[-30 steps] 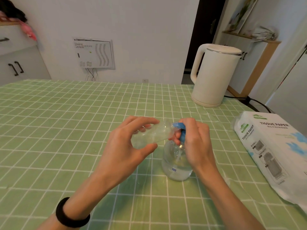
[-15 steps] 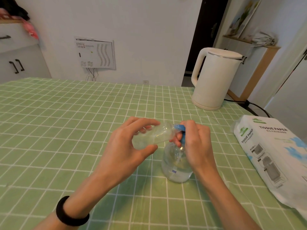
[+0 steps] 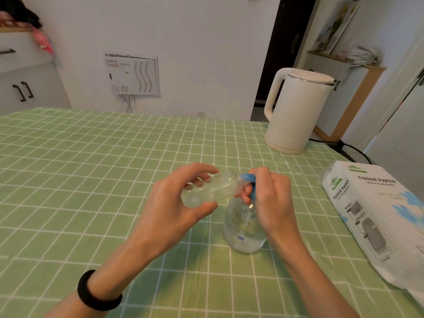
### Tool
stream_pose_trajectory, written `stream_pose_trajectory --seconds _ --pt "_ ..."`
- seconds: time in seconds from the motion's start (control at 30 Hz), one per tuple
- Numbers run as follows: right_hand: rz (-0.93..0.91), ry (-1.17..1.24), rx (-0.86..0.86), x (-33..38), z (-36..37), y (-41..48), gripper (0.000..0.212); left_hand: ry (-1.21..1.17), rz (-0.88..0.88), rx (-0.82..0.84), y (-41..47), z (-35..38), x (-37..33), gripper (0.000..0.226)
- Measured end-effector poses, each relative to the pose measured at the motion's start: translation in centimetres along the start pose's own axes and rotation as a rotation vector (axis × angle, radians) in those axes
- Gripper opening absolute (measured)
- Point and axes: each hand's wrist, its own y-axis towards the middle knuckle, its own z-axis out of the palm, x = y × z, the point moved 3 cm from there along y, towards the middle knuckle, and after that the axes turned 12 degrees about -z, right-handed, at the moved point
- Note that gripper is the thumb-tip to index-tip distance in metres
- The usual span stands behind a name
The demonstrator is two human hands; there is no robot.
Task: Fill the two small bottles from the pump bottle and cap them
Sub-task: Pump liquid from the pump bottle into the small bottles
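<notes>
A clear pump bottle [image 3: 243,228] with a blue pump head [image 3: 249,180] stands on the green checked tablecloth [image 3: 91,180]. My right hand [image 3: 269,203] grips the blue pump head from the right. My left hand [image 3: 174,203] holds a small clear bottle [image 3: 211,189] on its side between thumb and fingers, its mouth against the blue nozzle. The small bottle looks nearly empty. No second small bottle and no caps are in view.
A white electric kettle [image 3: 296,111] stands at the back right, its black cord [image 3: 351,148] trailing off the table. A white pack of tissue paper [image 3: 376,216] lies along the right edge. White cabinets [image 3: 27,83] stand past the far left.
Both hands and the two bottles have held their places. Only the camera view has shifted slightly.
</notes>
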Motion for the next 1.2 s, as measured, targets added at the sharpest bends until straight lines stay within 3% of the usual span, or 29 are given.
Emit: stream_pose_trajectory --seconds 0.27,0.53,0.83,1.2 --pt "0.026 0.021 0.005 -0.06 0.21 -0.19 0.063 -0.003 0.019 0.005 -0.04 -0.19 -0.21 0.05" --pt "-0.018 0.035 0.028 -0.04 -0.04 0.05 0.049 0.041 0.03 0.01 -0.04 -0.59 -0.36 0.051" --pt "0.011 0.041 0.008 0.02 0.01 -0.15 0.065 0.043 0.038 0.018 0.19 -0.82 -0.22 0.053" --pt "-0.003 0.074 0.031 0.18 -0.01 -0.07 0.051 0.073 0.039 0.035 0.22 -0.91 -0.2 0.053"
